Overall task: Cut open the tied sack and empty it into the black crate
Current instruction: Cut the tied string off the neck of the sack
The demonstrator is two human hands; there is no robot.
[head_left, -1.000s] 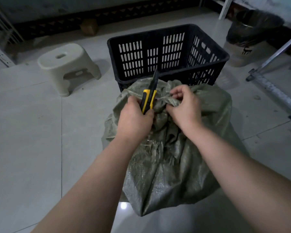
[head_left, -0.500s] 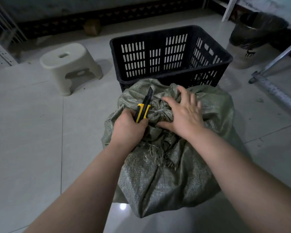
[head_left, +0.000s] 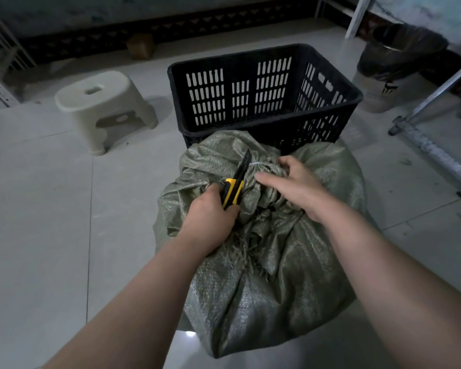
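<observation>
A full grey-green woven sack [head_left: 264, 275] stands on the tiled floor, its bunched neck bound with a pale tie [head_left: 258, 164]. My left hand [head_left: 210, 217] grips a yellow-and-black utility knife [head_left: 234, 186] whose blade tip lies against the tie. My right hand [head_left: 294, 186] grips the gathered neck just right of the blade, thumb stretched toward the knife. Directly behind the sack sits the black slotted crate [head_left: 264, 91], and no contents show inside it.
A cream plastic stool [head_left: 101, 107] stands at the back left. A lined bin [head_left: 397, 67] is at the back right, with a metal frame leg [head_left: 431, 153] running along the floor on the right. A small box [head_left: 141, 45] sits by the far wall.
My right hand shifted from flat on the sack top to gripping the neck on the right. The knife tilted and its blade now lies against the tie.
</observation>
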